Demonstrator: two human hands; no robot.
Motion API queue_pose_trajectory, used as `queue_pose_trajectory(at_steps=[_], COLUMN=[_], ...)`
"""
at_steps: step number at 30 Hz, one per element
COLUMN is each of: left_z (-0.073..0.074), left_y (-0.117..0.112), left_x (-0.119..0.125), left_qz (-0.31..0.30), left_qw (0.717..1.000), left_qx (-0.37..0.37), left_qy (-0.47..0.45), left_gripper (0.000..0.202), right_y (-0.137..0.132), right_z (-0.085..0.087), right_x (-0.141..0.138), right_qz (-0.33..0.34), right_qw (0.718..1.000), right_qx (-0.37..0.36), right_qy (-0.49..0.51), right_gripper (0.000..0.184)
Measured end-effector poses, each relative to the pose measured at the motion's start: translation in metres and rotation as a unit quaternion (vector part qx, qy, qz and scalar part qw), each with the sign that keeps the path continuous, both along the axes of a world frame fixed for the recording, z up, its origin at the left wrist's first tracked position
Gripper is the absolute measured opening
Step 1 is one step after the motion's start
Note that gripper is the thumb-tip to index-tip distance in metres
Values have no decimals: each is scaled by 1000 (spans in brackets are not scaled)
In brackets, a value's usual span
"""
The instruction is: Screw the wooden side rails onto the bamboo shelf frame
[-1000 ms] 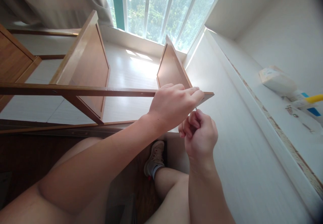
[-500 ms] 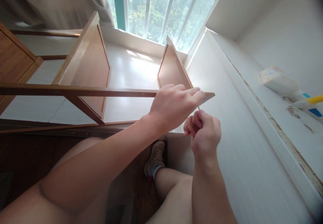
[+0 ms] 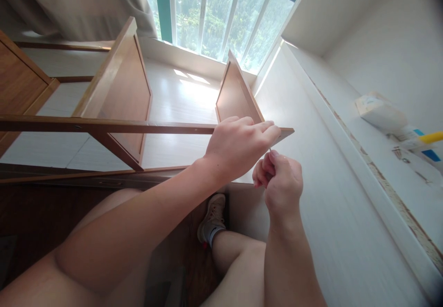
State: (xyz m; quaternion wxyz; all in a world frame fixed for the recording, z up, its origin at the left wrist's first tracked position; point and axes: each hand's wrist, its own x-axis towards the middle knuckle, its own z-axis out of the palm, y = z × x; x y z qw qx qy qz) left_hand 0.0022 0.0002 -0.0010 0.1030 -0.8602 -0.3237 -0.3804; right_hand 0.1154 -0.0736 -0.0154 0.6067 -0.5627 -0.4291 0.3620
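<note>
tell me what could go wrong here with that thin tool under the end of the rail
1. The thin metal tool pinched in the right hand shows only a sliver under the wooden rail. It could slip out and jab the left hand, which grips the rail just above it.
2. The rail's end juts past the upright panel, so a hard twist might lever that joint askew.
</note>
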Motion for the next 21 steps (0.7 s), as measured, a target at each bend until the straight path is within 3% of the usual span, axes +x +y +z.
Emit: queue_pose_trajectory(at_steps=[21], left_z=[-2], left_y=[1], left_x=[0], left_qz=[-3], left_qw=[1000], left_qx=[11], left_qy=[-10], left_gripper=[15], right_y=[0], right_z=[1], right_x=[0], right_qz=[-36], right_qw=[996], right_qx=[-16], right_qy=[-74], right_gripper=[46])
